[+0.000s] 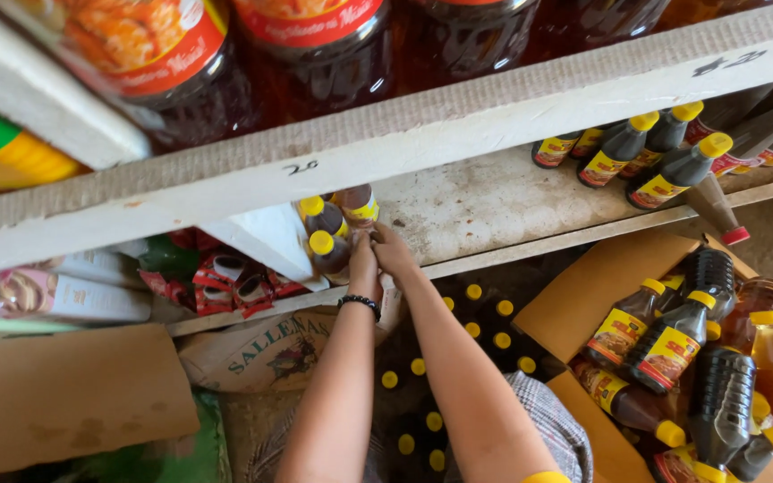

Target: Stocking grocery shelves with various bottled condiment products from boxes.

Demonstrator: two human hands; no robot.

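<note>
Reaching up together, the left hand (364, 261) and right hand (394, 250) each close their grip on the amber bottle (359, 207), setting it upright on the shelf (485, 210) beside two yellow-capped bottles (326, 240). Below the grip, more yellow caps (473, 292) wait; right of it, an open carton (583, 295) of sauce bottles crowds the floor.

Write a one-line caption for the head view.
Both hands, left hand and right hand, set a yellow-capped bottle on the shelf above an open box of bottles.
</note>
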